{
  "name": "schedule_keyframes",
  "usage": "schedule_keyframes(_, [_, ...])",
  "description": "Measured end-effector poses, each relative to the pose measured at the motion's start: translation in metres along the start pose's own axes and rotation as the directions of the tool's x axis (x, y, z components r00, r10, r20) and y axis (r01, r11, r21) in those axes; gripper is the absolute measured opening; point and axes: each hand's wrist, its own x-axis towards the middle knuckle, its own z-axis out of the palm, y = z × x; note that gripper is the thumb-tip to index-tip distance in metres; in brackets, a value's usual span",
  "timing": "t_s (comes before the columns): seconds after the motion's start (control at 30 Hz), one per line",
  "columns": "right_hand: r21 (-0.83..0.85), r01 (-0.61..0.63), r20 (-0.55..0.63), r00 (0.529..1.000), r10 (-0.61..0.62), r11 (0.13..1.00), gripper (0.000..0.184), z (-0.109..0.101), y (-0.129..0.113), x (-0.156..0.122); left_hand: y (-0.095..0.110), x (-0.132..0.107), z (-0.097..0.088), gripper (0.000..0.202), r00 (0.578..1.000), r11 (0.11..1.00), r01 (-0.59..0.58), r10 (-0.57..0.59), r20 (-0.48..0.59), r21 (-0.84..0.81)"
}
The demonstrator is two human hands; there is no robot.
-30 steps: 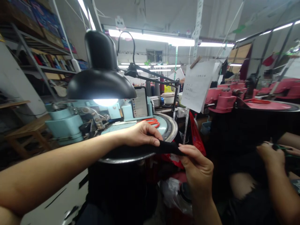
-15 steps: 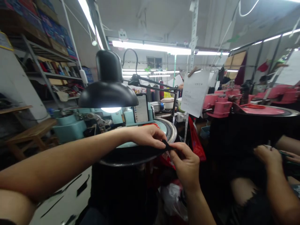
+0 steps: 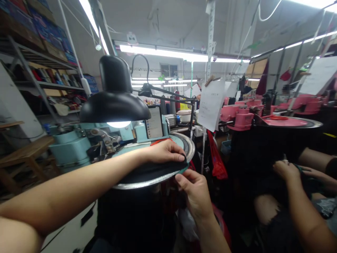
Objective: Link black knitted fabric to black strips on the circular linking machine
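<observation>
My left hand [image 3: 171, 151] reaches across the round machine dial and pinches black fabric [image 3: 155, 170] near the dial's right side. The fabric lies along the inside of the toothed metal rim [image 3: 147, 184]. My right hand [image 3: 196, 188] is just outside the rim, thumb and fingers closed at the fabric's edge, where a green strip [image 3: 184, 169] shows. The exact grip of the right fingertips is partly hidden. More black cloth [image 3: 131, 214] hangs below the dial.
A black lamp [image 3: 114, 105] shines over the dial. A phone [image 3: 154, 121] stands behind it. Paper [image 3: 210, 105] and a red bag [image 3: 217, 158] hang to the right. Beyond them are a pink machine [image 3: 286, 121] and a co-worker's hand [image 3: 286, 170]. A wooden stool [image 3: 26, 151] stands left.
My right hand has moved down and slightly left, to the rim. The fabric piece pulled up between both hands now lies lower against the rim, showing green. The view has shifted a little right.
</observation>
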Motion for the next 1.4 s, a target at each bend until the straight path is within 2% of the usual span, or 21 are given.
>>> schedule_keyframes(0.27, [-0.061,0.117,-0.054,0.991,-0.12,0.991,0.019,0.002,0.003,0.002,-0.002,-0.001,0.002,0.043,0.998,0.983,0.054,-0.058,-0.021,-0.177])
schedule_keyframes(0.37, [-0.058,0.118,-0.052,0.991,-0.121,0.991,0.02,0.003,0.001,0.003,-0.001,0.0,0.002,0.044,0.997,0.98,0.062,-0.069,-0.028,-0.189])
schedule_keyframes(0.53, [-0.016,0.067,0.03,0.997,-0.067,0.998,0.023,0.004,-0.001,0.004,-0.001,0.0,0.002,0.045,0.995,0.978,0.074,-0.085,-0.048,-0.194])
schedule_keyframes(0.7, [-0.095,0.089,-0.035,0.995,-0.092,0.992,0.023,0.005,0.001,0.001,0.001,-0.001,0.002,0.044,0.995,0.969,0.083,-0.093,-0.034,-0.235])
schedule_keyframes(0.8, [-0.132,0.108,-0.035,0.993,-0.113,0.985,0.022,0.003,0.002,0.001,0.002,-0.001,0.002,0.044,0.994,0.964,0.09,-0.102,-0.034,-0.25])
schedule_keyframes(0.93, [-0.096,0.126,-0.016,0.992,-0.128,0.987,0.024,0.0,-0.001,0.005,0.003,-0.001,0.003,0.044,0.993,0.967,0.097,-0.11,-0.043,-0.235])
schedule_keyframes(1.03, [-0.025,0.09,0.05,0.995,-0.089,0.996,0.026,-0.002,-0.001,0.008,0.003,-0.001,0.003,0.045,0.992,0.971,0.104,-0.116,-0.044,-0.216])
schedule_keyframes(1.17, [0.084,0.049,0.038,0.998,-0.053,0.995,0.021,-0.005,0.003,0.012,0.004,-0.001,0.003,0.044,0.992,0.976,0.109,-0.118,-0.038,-0.187])
schedule_keyframes(1.3, [0.137,0.017,0.094,0.995,-0.03,0.99,0.021,-0.008,0.007,0.015,0.006,-0.001,0.002,0.042,0.991,0.979,0.117,-0.125,-0.042,-0.166])
schedule_keyframes(1.4, [0.17,0.023,0.076,0.996,-0.037,0.985,0.021,-0.01,0.01,0.017,0.007,-0.001,0.001,0.042,0.993,0.984,0.109,-0.115,-0.038,-0.138])
